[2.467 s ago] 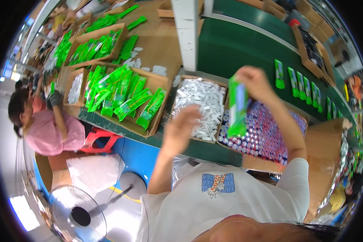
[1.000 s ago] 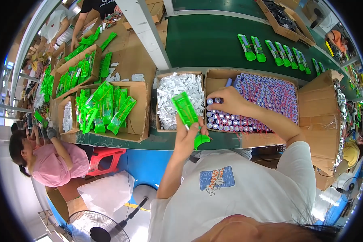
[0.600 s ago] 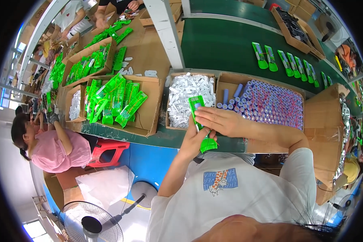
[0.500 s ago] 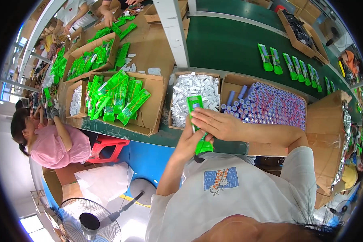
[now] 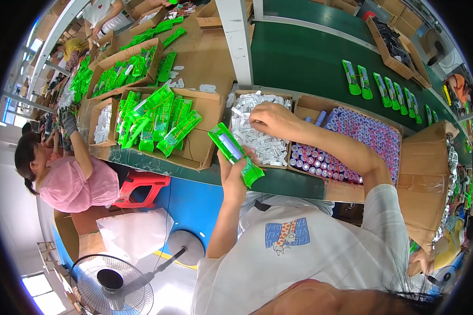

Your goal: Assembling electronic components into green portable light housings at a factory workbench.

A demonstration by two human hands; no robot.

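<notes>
My left hand (image 5: 233, 177) is closed around a bright green plastic casing (image 5: 253, 175), held tilted in front of the table edge. A purple battery cell (image 5: 229, 146) lies inside the casing, facing up. My right hand (image 5: 272, 118) reaches into a cardboard box of small white plastic pieces (image 5: 270, 149), its fingers bent and drawn together over them. Whatever the fingertips pinch is hidden. Under my right forearm stands a box of purple battery cells (image 5: 347, 142), packed upright with red wires among them. Left of the white pieces, a cardboard box (image 5: 197, 152) holds several green casings (image 5: 155, 118).
A white metal post (image 5: 238, 47) rises behind the boxes. Several filled casings (image 5: 386, 93) lie in a row on the green surface (image 5: 299, 58). At the left a person in pink (image 5: 81, 184) works by a red stool (image 5: 144, 186). A fan (image 5: 110, 283) stands lower left.
My right hand has left the casing and moved up to the white pieces. My left hand has shifted slightly left, with the casing now tilted and its battery cell exposed.
</notes>
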